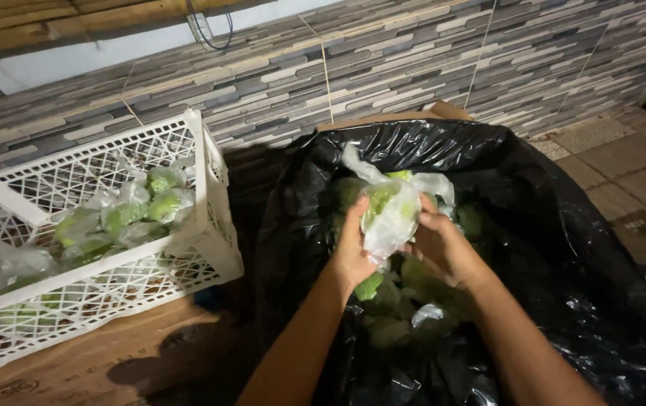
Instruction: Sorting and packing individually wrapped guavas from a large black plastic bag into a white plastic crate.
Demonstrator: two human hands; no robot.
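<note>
1. Clear plastic bag (392, 214) with green produce inside, held up over the mouth of the black bin liner (564, 248), near centre of view.
2. Left hand (353, 252) at the bag's 8 o'clock side: fingers curled up around the plastic, gripping it. A green piece (369, 286) shows just below the heel of this hand.
3. Right hand (443, 248) at the bag's 4 o'clock side: fingers closed on the plastic, touching it from the right. Both forearms come in from 6 o'clock.
4. Loose top of the bag stands up and flares toward 11 o'clock; whether it is knotted, cannot tell.
5. Black bin liner lines a cardboard box (413, 116), whose brown edge shows at the liner's 12 o'clock. More green produce (428, 282), some of it bagged, lies inside, below the hands; dim there, kind of produce not clear.
6. White plastic lattice crate (210, 195) at 9 o'clock from the hands, well apart, resting on flat brown cardboard (112, 353). It holds several bagged green items (124, 214).
7. Grey striped tile wall (383, 56) runs behind, 12 o'clock. Tiled floor (631, 169) at 2 o'clock.
</note>
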